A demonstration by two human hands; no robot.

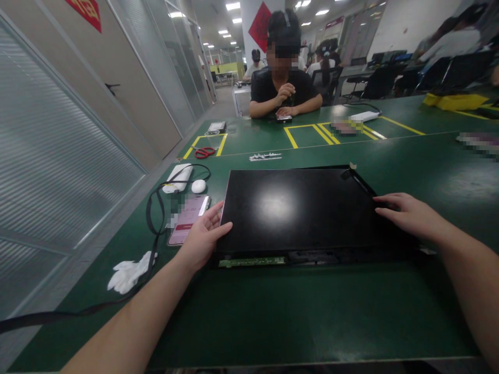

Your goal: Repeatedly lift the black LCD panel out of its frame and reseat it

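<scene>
Lengthwise left-right, black panel [296, 213], apparently screen-side up under glare, hands [198, 236] clamped on opposite ends.

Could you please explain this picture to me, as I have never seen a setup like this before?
There is no robot here: these are a person's own bare hands, seen by one camera worn on their head, looking forward and down. The left hand holds the left edge of a dark, screen-like panel, thumb on its face. The right hand is at the opposite edge; whether it grips the panel or the black frame there is hard to tell. A green circuit strip shows along the near side. On the green table, to the left, lie a phone, a crumpled white cloth or tissue and a black cable or strap. Red-handled scissors lie farther back. Another person sits opposite.
</scene>
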